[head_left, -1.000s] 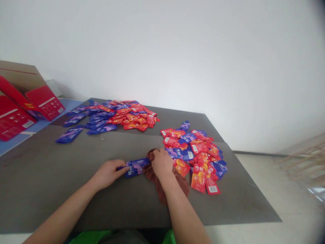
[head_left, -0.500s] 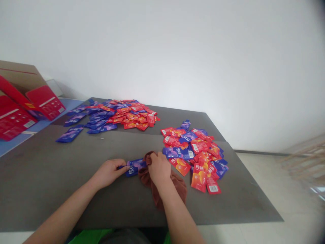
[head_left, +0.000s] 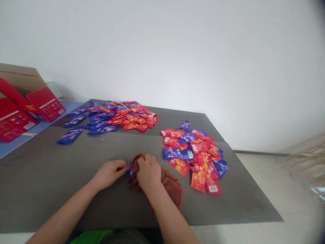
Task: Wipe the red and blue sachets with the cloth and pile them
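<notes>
My left hand [head_left: 111,173] pinches the left end of a blue-purple pouch [head_left: 129,169] lying on the grey table top. Most of that pouch is hidden under a brown cloth [head_left: 171,186]. My right hand [head_left: 149,173] is closed on the bunched cloth and presses it over the pouch, close to my left fingertips. The rest of the cloth spreads out to the right, beneath my right wrist. Just right of the cloth lies a pile of red-orange pouches [head_left: 198,176] and blue pouches [head_left: 175,153].
A second, larger heap of red and blue pouches [head_left: 127,117] lies at the back left of the table [head_left: 63,169]. One blue pouch [head_left: 70,135] sits apart at its left. Open red cardboard boxes [head_left: 45,103] stand at the far left. A white wall [head_left: 177,61] rises behind.
My right hand has slid left with the brown cloth along the blue-purple pouch, covering more of it. My left hand has kept its pinch in nearly the same place.
</notes>
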A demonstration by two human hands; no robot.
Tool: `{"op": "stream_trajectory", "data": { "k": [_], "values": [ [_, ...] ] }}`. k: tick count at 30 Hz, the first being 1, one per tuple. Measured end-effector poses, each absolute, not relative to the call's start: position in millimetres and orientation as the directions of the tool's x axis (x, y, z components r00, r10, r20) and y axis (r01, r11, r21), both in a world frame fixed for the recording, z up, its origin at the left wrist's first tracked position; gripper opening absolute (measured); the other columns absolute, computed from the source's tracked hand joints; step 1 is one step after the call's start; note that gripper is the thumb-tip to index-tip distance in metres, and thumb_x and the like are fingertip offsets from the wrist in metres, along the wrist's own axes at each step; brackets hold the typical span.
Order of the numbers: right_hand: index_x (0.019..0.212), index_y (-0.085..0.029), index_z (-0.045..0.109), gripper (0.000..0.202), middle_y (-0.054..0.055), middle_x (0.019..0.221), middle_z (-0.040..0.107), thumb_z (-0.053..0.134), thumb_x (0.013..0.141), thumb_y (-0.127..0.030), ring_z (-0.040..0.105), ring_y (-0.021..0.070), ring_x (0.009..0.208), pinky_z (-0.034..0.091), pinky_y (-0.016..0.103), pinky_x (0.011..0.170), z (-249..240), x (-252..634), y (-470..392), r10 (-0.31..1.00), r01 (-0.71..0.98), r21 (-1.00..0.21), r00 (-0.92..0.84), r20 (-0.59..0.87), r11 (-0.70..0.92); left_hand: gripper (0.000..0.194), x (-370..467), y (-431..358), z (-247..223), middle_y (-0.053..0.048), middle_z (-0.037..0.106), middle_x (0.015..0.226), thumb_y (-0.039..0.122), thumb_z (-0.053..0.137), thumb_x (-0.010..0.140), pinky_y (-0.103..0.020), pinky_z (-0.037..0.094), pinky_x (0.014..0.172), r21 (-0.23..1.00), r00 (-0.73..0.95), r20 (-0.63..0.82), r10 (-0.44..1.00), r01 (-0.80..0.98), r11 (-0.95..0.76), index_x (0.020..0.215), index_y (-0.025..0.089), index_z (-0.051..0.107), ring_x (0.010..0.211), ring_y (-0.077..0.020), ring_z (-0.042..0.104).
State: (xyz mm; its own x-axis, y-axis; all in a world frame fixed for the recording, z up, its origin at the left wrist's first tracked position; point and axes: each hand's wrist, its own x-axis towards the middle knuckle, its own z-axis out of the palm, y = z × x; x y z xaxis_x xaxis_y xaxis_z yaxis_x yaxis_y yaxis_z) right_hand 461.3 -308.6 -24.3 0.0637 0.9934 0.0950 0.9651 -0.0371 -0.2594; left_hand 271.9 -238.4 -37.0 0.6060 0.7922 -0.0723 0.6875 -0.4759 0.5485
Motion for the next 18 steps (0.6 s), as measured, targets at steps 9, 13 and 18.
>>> {"op": "stream_trajectory", "data": {
  "k": [9, 13, 18],
  "values": [
    [0.102, -0.024, 0.066, 0.019, 0.007, 0.105, 0.061, 0.047, 0.101, -0.024, 0.060, 0.0224, 0.097, 0.045, 0.031, 0.076, -36, 515, -326, 0.941, 0.939, -0.195, 0.311, 0.135, -0.282, 0.042, 271, -238, -39, 0.000, 0.062, 0.070, 0.052, 0.048, 0.093, -0.025, 0.039, 0.063, 0.557, 0.592, -0.083, 0.801, 0.694, -0.456, 0.070, 0.020, 0.061, 0.069, -0.0173, 0.059],
    [0.106, -0.024, 0.066, 0.020, 0.008, 0.104, 0.061, 0.049, 0.102, -0.034, 0.060, 0.0225, 0.098, 0.045, 0.031, 0.078, -43, 509, -345, 0.930, 0.923, -0.241, 0.338, 0.144, -0.298, 0.039, 271, -238, -33, 0.000, 0.062, 0.070, 0.050, 0.050, 0.091, -0.025, 0.040, 0.064, 0.557, 0.608, -0.100, 0.787, 0.690, -0.462, 0.070, 0.020, 0.062, 0.069, -0.0172, 0.059],
    [0.107, -0.025, 0.066, 0.020, 0.007, 0.105, 0.060, 0.051, 0.101, -0.035, 0.058, 0.0225, 0.098, 0.044, 0.031, 0.080, -44, 512, -353, 0.932, 0.921, -0.263, 0.332, 0.148, -0.286, 0.033, 266, -225, -18, 0.000, 0.065, 0.072, 0.049, 0.052, 0.089, -0.025, 0.044, 0.061, 0.661, 0.670, -0.332, 0.664, 0.668, -0.343, 0.080, 0.020, 0.065, 0.067, -0.0183, 0.063]
  ]
}}
